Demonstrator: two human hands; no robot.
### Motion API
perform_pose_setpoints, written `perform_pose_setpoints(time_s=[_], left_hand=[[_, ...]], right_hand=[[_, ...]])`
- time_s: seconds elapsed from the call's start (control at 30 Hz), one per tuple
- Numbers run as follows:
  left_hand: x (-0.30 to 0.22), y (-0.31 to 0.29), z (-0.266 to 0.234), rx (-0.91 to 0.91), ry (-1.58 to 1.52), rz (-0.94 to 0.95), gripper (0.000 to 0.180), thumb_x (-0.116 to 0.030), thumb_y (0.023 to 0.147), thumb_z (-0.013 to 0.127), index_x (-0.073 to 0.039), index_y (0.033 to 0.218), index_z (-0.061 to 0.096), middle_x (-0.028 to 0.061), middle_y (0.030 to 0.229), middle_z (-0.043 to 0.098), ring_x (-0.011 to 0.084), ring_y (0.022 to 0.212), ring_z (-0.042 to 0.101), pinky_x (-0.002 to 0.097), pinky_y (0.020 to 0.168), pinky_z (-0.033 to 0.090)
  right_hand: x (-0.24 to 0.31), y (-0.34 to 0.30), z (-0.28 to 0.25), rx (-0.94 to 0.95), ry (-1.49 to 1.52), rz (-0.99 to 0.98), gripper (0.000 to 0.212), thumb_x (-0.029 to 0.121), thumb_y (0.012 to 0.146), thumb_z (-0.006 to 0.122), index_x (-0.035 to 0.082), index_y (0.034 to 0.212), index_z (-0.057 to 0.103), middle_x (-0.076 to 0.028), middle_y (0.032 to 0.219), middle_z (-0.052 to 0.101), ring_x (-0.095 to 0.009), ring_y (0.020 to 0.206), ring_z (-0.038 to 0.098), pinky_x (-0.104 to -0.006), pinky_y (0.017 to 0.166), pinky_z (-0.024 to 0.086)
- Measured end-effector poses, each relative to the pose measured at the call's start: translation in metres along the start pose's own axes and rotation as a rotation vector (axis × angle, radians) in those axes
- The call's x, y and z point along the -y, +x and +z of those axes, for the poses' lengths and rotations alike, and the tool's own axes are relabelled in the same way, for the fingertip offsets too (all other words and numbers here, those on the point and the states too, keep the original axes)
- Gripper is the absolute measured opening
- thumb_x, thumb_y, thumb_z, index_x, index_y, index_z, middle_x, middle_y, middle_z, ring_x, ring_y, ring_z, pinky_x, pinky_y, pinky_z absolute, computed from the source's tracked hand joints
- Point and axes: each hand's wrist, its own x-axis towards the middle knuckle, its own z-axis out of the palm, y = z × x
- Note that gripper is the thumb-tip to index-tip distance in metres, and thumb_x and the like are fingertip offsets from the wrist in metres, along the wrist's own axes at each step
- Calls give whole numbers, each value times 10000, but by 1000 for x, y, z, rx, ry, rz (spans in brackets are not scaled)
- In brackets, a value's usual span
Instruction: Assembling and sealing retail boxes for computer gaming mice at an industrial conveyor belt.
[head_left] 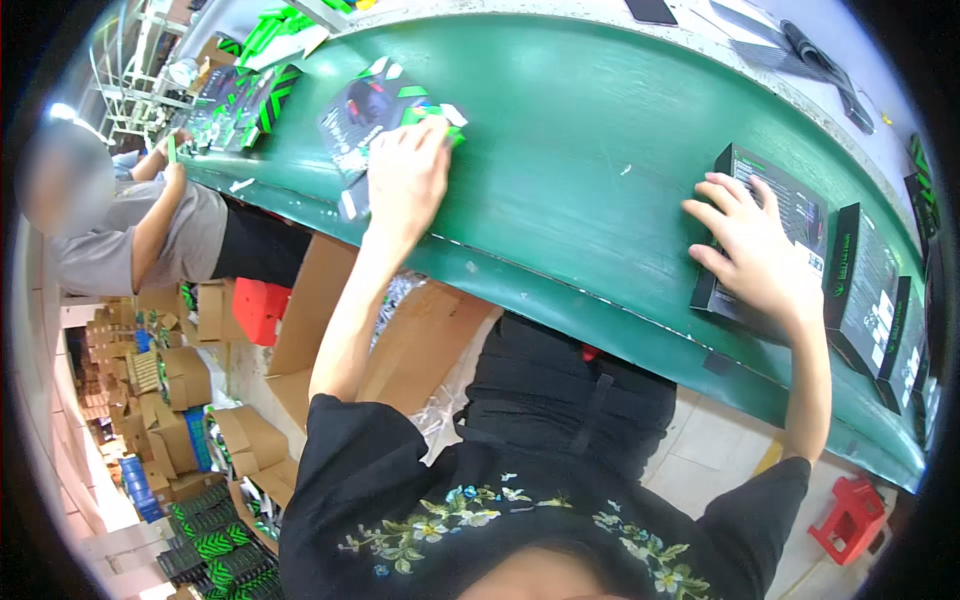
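Black boxes [803,210] on a green table [560,170]

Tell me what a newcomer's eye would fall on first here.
First, the broad green table curving across the upper picture. Over it, the right hand spreads above a black box, and the left hand is at a dark printed package. A bright red stool stands out at lower right.
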Motion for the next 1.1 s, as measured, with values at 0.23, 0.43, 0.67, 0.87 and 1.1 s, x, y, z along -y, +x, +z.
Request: perform_pose_setpoints(time_s=[0.23, 0.43, 0.67, 0.87, 1.1], left_hand=[[-117, -26, -43, 143, -342, 165, 553, -203, 727, 774, -123, 1252, 620, 48, 1270, 605, 253, 1101, 554, 398, 946, 425], [-117, -31, -76, 210, -579, 146, 557, -175, 747, 782, -107, 1273, 611, 100, 1319, 579, 264, 1230, 526, 402, 998, 411], [-38, -39, -79, 316, -720, -373, 258, -36, 846, 690, -10, 1102, 666, 74, 1006, 690, 168, 877, 612, 303, 815, 476], [-35, -34, -69, 468, -792, -446, 175, -80, 838, 702, -17, 1000, 680, 7, 921, 678, 97, 793, 581, 267, 731, 445], [-28, -23, -64, 602, -870, -432, 123, -121, 830, 724, -39, 880, 648, -26, 835, 636, 86, 802, 553, 254, 749, 383]], right_hand=[[-46, -12, -15, 62, 39, 303, 649, 54, 747, 707, 71, 1356, 483, -141, 1253, 548, -319, 1230, 493, -497, 1133, 290], [17, 13, -26, -144, 164, -55, 443, 150, 838, 690, 61, 1251, 558, -146, 1191, 602, -321, 1147, 554, -438, 1062, 380], [44, 39, -4, -14, 845, 63, 216, 49, 802, 676, -30, 997, 628, -150, 913, 684, -268, 832, 672, -358, 803, 538], [33, 39, 10, -39, 991, 138, 120, -11, 766, 650, -66, 869, 619, -86, 746, 624, -130, 711, 623, -277, 663, 515], [24, 43, 13, -32, 988, 84, 70, 1, 766, 632, -37, 800, 584, -66, 701, 585, -128, 650, 562, -281, 640, 481]])
